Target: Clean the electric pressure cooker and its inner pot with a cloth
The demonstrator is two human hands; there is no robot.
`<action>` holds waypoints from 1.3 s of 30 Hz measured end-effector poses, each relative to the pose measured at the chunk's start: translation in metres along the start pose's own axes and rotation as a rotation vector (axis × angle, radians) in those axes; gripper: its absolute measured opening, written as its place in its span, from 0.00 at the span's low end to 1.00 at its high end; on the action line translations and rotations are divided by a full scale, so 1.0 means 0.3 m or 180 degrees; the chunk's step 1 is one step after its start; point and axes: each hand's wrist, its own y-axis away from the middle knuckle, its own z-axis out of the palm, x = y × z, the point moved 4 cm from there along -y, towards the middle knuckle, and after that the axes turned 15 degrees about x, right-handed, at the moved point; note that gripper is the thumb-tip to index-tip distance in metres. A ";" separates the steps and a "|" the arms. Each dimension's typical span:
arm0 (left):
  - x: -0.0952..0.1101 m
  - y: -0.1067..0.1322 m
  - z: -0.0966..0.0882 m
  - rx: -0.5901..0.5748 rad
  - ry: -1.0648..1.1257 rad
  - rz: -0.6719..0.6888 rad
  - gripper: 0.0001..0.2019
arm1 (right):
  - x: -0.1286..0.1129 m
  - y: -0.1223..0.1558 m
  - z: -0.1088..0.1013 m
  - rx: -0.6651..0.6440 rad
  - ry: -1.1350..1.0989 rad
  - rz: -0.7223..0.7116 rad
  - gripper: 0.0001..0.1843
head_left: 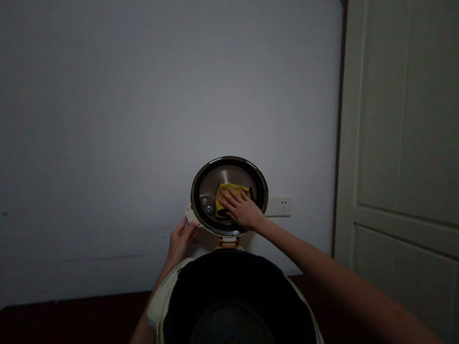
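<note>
A white electric pressure cooker (160,300) stands in front of me with its lid (213,178) tipped up on a rear hinge (229,242). The lid's inner side is metallic, with a dark ring round it and small valve parts at the lower left. My left hand (181,237) is closed on the white tab at the lid's lower left edge. With extended fingers, my right hand (240,208) holds a folded yellow cloth (234,187) flat against the lid's inner face. The cooker's dark inside shows no inner pot, and a round plate (235,328) lies at its bottom.
Behind the lid rises a plain pale wall (139,105), with a white socket (280,206) just right of the lid. A panelled white door (410,129) stands on the right. The cooker rests on a dark red surface (80,319).
</note>
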 end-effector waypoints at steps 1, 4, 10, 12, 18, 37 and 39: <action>0.000 0.000 0.000 -0.0010 0.0010 0.0001 0.27 | 0.009 -0.001 0.002 0.0011 0.0016 -0.0007 0.30; -0.002 0.001 0.001 -0.0034 0.0031 0.0024 0.27 | 0.042 -0.041 0.011 0.0079 0.0089 0.0145 0.31; -0.004 0.000 0.001 0.0055 0.0065 -0.0015 0.30 | 0.067 -0.167 0.026 0.0329 0.0116 0.0443 0.28; -0.001 0.003 0.004 0.0045 0.0077 -0.0018 0.29 | 0.043 -0.168 0.033 0.0346 0.0044 0.0283 0.28; 0.005 0.011 0.008 -0.0077 0.0091 -0.0015 0.29 | 0.010 -0.063 0.039 0.0275 -0.0114 -0.0143 0.29; -0.017 0.004 0.002 0.0116 0.0357 -0.0214 0.18 | 0.002 -0.200 0.042 0.0399 -0.0236 0.0244 0.27; -0.018 0.003 0.001 0.0121 0.0354 -0.0207 0.18 | -0.026 -0.196 0.052 0.0369 -0.0286 0.0003 0.27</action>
